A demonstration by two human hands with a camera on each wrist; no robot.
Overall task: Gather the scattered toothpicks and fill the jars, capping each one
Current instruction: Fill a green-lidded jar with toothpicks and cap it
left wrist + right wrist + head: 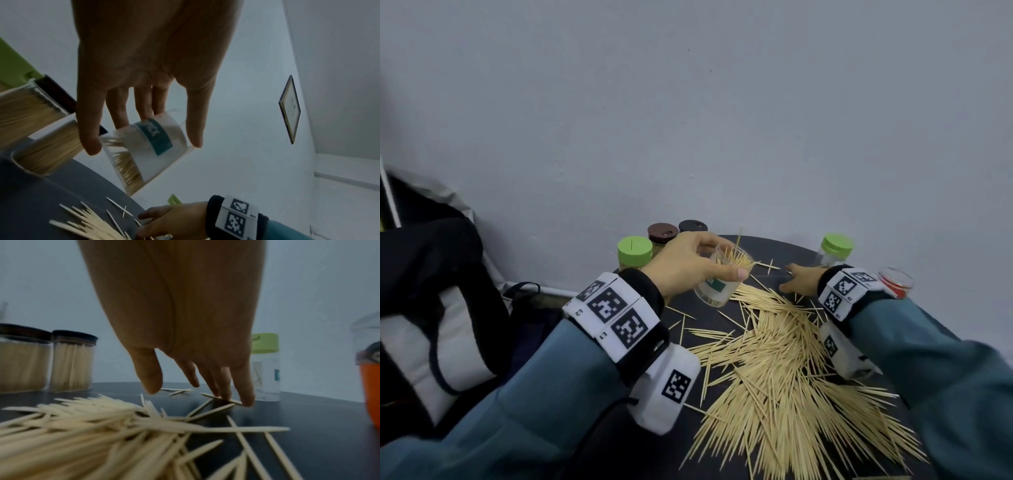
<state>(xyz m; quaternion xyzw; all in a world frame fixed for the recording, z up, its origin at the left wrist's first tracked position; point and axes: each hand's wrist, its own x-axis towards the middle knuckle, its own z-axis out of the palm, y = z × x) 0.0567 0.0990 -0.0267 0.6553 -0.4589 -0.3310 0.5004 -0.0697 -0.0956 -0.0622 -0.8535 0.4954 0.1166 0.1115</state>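
- Nearest: main toothpick pile (784, 383) covers the front and middle of the dark round table (914, 318). Most of the task is left, I'd say.
- Mid-left: left hand (688, 263) grips an uncapped clear jar (717, 284), thumb on the near side, fingers curled round the far side. The jar is tilted, mouth up and away, partly filled, one pick sticking well out.
- Mid-right: right hand (799, 279) is low at the pile's far edge; fingertips (247, 400) are slightly spread, pressing loose toothpicks (218, 404) on the table. No pinch yet.
- Advice: rake the strays into a parallel bundle before pinching, then feed it points-first into the jar; keep the mouth tilted toward the right hand.
- Risk: crossed picks jam at the mouth.
- Far left: three full capped jars – green-lid (635, 253), brown-lid (662, 233), black-lid (692, 226).
- Far right: green-lid jar nearly empty (835, 250), plus a clear jar with an orange-red lid (895, 282) beside the wrist.
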